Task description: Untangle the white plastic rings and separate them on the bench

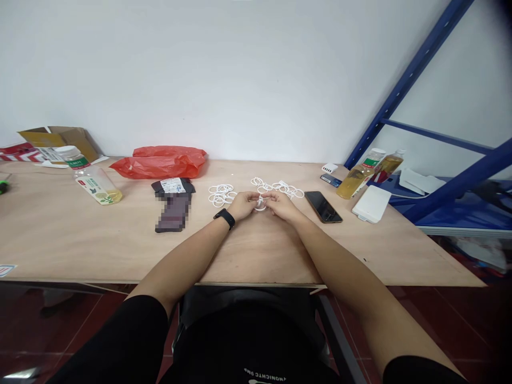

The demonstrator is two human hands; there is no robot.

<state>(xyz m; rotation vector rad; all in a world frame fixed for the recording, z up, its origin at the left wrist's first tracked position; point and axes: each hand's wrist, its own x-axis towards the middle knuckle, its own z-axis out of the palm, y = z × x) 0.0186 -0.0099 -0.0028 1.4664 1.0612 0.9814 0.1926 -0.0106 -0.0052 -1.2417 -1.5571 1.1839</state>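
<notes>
My left hand (pixel 243 205) and my right hand (pixel 281 205) meet over the wooden table (pixel 60 234), fingers curled together around a small white ring (pixel 261 203) held between them. A black band sits on my left wrist. Just behind my left hand lies a cluster of several white rings (pixel 221 194). Another scatter of white rings (pixel 280 187) lies behind my right hand.
A black phone (pixel 323 207) lies right of my hands, then a white power bank (pixel 372 204), two bottles of yellow liquid (pixel 362 173) and a blue shelf frame (pixel 440 144). To the left: a dark packet (pixel 173 205), red plastic bag (pixel 160 162), lying bottle (pixel 91 178), cardboard box (pixel 56 140).
</notes>
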